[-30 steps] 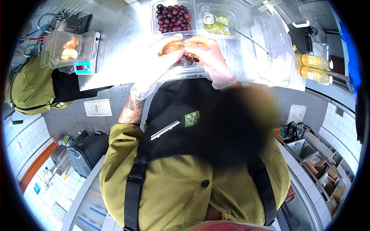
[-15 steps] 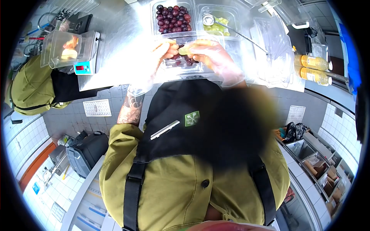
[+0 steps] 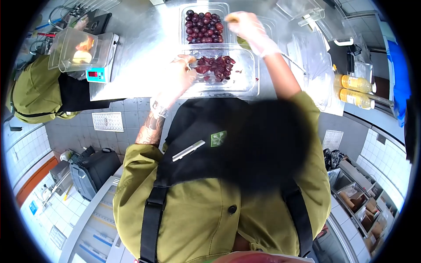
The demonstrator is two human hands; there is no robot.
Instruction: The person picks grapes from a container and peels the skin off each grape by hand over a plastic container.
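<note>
My gloved left hand (image 3: 182, 72) is at the left end of a clear plastic tub (image 3: 245, 90), its fingers pinched together above the rim. Dark red grape pieces (image 3: 217, 68) lie inside that tub. Whatever the fingertips hold is too small to make out. My gloved right hand (image 3: 247, 28) reaches farther out, between the tub of whole dark grapes (image 3: 204, 26) and the tub of green pieces (image 3: 242, 42). Its fingers are drawn together, their contents unclear. Most of the green pieces are hidden under this hand and forearm.
On the left, a digital scale (image 3: 95, 75) bears a clear container (image 3: 66, 48) with cut fruit. Stacked clear plastic containers (image 3: 311, 57) and yellow bottles (image 3: 356, 97) stand to the right. Another person's olive sleeve (image 3: 33, 92) shows at the far left.
My hands have parted; before, they met around a pale green grape. The right went up to the green pieces' tub, the left slightly down. The dark pieces are now uncovered.
</note>
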